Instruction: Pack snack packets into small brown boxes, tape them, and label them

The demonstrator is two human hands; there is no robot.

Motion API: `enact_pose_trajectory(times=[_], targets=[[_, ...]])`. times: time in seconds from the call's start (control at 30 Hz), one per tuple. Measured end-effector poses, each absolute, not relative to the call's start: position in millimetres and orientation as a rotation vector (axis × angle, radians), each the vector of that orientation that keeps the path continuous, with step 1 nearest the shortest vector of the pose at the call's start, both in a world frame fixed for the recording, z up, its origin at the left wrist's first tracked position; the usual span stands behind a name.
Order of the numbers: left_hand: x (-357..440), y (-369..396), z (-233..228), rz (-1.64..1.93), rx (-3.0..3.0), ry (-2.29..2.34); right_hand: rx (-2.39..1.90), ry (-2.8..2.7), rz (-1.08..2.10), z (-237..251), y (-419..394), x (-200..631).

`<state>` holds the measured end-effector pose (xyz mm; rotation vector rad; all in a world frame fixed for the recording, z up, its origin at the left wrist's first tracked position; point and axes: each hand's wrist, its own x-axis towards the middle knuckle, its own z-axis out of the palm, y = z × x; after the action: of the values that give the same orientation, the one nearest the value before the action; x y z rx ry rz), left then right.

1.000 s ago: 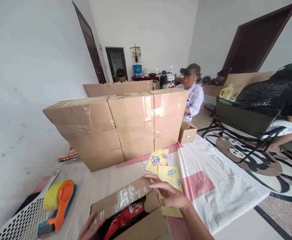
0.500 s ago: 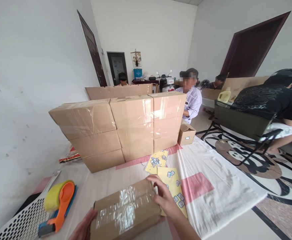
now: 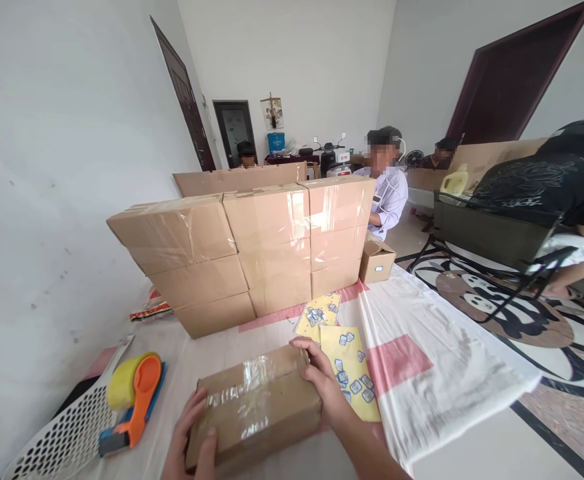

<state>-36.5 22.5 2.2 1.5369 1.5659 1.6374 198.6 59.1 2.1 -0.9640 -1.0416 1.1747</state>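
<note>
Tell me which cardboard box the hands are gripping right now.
The small taped box nearest the camera, alone in front of the stacked boxes; left hand and right hand clasp its ends.

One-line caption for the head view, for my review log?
Both hands, left and right, grip a taped cardboard box beside a tape dispenser.

On the table, near its front edge, lies a closed cardboard box — the left hand on its left end, the right hand against its right end. Just right of the box lie two sticker sheets, one behind the other. Left of the box, a tape dispenser rests on a perforated basket at the front left corner. Behind, across the middle of the tabletop, stands a wall of stacked cartons, three high — a small carton just right of it, a packet by its left end. Beyond the stack sit other people.
</note>
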Motion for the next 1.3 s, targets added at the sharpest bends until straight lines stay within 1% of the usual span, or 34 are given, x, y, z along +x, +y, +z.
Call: enact_pose_trajectory(times=[0.1,0.17,0.23,0.4,0.5,0.63,0.77,0.9,0.97,1.03,1.1,1.17,1.2,1.27,1.3], targets=[[-38.5,39.5,27.3,1.703,1.576,1.524,-0.908,-1.058,1.115,14.4,75.6,194.2],[-40.9,55.4,34.0,1.713,1.599,1.509,-0.903,-1.063,1.083,20.4,91.3,192.6],[-44.0,71.7,29.7,1.683,1.612,1.527,-0.918,-1.056,1.082,20.8,107.4,190.4],[-57.4,89.1,-4.4,1.631,1.679,1.654,-0.958,-1.164,1.084,8.6,129.2,184.0],[-63.2,78.9,-13.1,1.617,1.892,1.776,-0.959,-1.296,1.026,5.6,128.7,183.4],[-58.1,63.2,-6.4,1.52,2.197,1.917,-0.967,-1.276,1.062,5.2,127.5,184.9],[-49.5,58.0,-1.9,1.376,2.244,1.931,-1.059,-1.3,1.009,7.7,125.9,189.3],[-50.7,52.6,-3.0,1.274,2.3,1.941,-1.213,-1.415,0.868,16.0,111.6,197.5],[-56.5,48.6,-2.8,1.241,2.348,1.907,-1.206,-1.398,0.855,17.8,97.2,203.0],[-68.8,46.6,-1.8,1.282,2.365,1.87,-1.17,-1.356,0.882,15.7,77.6,211.5],[-89.3,50.6,-0.9,1.445,2.235,1.948,-1.181,-1.301,0.881,10.0,54.0,224.4],[-116.2,63.4,-0.9,1.601,1.888,2.19,-1.254,-1.231,0.846,1.9,29.7,240.8],[-130.2,73.1,-1.0,1.602,1.663,2.339,-1.299,-1.189,0.825,-2.6,18.6,249.2],[-155.2,96.4,-0.5,1.381,1.307,2.534,-1.37,-1.095,0.778,-11.9,0.7,262.8],[-164.5,108.2,1.0,1.268,1.212,2.554,-1.39,-1.052,0.757,-16.2,-5.9,266.9]])
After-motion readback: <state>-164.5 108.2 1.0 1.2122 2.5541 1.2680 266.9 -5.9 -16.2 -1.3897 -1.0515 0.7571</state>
